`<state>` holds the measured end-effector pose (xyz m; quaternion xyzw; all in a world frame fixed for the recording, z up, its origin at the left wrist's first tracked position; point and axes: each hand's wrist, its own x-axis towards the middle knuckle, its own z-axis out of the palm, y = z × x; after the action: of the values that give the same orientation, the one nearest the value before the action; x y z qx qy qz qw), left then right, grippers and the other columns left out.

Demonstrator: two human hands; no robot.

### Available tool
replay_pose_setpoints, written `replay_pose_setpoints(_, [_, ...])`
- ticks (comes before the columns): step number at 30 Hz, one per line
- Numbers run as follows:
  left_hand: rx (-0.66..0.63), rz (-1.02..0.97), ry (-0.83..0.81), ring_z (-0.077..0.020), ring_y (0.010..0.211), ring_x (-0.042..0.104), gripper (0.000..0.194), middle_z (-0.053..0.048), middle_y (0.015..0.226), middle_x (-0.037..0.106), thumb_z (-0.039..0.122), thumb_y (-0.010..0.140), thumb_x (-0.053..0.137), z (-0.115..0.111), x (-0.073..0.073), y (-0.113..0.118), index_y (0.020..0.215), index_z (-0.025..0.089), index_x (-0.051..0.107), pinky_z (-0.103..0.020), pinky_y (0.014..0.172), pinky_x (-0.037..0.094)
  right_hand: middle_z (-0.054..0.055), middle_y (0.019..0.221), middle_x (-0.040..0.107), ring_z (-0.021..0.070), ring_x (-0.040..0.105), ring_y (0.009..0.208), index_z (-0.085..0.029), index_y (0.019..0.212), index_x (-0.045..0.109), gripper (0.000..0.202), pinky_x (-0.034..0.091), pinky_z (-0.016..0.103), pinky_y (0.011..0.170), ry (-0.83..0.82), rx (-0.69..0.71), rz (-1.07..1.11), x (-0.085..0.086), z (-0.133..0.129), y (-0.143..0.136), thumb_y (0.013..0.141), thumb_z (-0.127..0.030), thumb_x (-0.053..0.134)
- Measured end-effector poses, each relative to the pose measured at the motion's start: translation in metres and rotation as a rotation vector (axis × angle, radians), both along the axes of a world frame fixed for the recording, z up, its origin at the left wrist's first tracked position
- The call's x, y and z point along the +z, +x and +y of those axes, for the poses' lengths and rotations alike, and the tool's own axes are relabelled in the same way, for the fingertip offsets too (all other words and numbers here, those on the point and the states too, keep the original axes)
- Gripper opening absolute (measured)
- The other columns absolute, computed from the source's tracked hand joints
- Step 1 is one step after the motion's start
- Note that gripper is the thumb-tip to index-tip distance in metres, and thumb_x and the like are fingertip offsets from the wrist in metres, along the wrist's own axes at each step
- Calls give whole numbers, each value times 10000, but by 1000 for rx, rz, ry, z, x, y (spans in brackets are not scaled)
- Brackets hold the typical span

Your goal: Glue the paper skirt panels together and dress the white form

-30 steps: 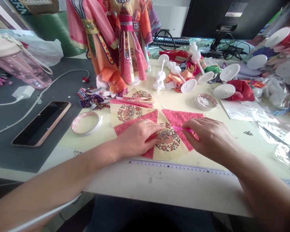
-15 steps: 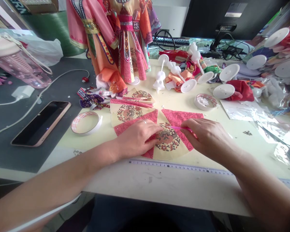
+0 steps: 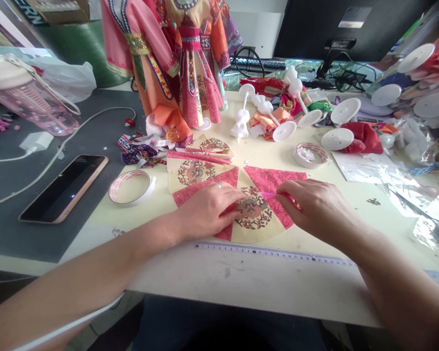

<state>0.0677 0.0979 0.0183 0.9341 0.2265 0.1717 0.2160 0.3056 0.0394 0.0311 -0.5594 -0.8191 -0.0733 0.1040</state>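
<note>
A round piece of cloth [image 3: 254,212], with pink scrollwork and cream floral panels, lies flat on the table in front of me. My left hand [image 3: 214,207] rests on its left part, fingers stretched out over the pink and cream panels, a ring on one of them. Between the fingertips of my right hand [image 3: 312,202] is a thin pink stick-like tool [image 3: 268,194], its tip pointing left over the cloth's floral panel. Most of the tool is covered by my fingers. Behind the left hand, another folded floral piece of cloth [image 3: 205,145] touches the round one.
A tape measure [image 3: 254,251] runs along the front edge. Tape rolls [image 3: 111,192] [image 3: 296,156] sit at both sides, a phone [image 3: 64,190] at left. Dressed doll figures [image 3: 192,68], white doll stands [image 3: 284,130] and a monitor [image 3: 351,29] fill the back.
The pink tool's tip has drawn back a little to the right, away from my left fingertips. Both hands are nearly where they were, and the cloth lies as before.
</note>
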Motion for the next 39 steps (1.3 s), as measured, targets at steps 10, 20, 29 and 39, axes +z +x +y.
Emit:
replay_pose_setpoints(10, [12, 8, -20, -216, 1097, 574, 295, -97, 1128, 648, 234, 870, 555, 0, 1, 0, 1149, 141, 572, -391, 961, 465, 3, 537, 503, 111, 417, 506, -161, 746, 580, 255, 232, 265, 490, -49, -3, -3, 2, 0, 1, 910, -258, 411])
replay_pose_setpoints(20, [13, 16, -27, -214, 1086, 567, 314, -100, 1149, 632, 234, 869, 558, 0, 0, 1, 1169, 143, 557, -398, 955, 467, -8, 507, 443, 99, 348, 483, -177, 621, 468, 296, 215, 261, 491, -143, -44, -45, 7, -1, 1, 902, -242, 401])
replay_pose_setpoints(29, [-10, -15, 6, -222, 1092, 562, 294, -103, 1110, 646, 243, 883, 537, 2, -1, 1, 1157, 137, 555, -412, 940, 481, -20, 521, 471, 90, 350, 471, -183, 660, 469, 295, 199, 254, 476, -223, -95, 17, 11, -1, 0, 925, -272, 375])
replay_pose_setpoints(39, [-27, -12, 34, -226, 1076, 562, 297, -108, 1114, 646, 233, 887, 537, 2, -3, 1, 1155, 106, 557, -414, 931, 487, -11, 536, 474, 97, 333, 489, -179, 684, 512, 284, 205, 262, 481, -133, -74, 25, 6, 2, 1, 923, -256, 378])
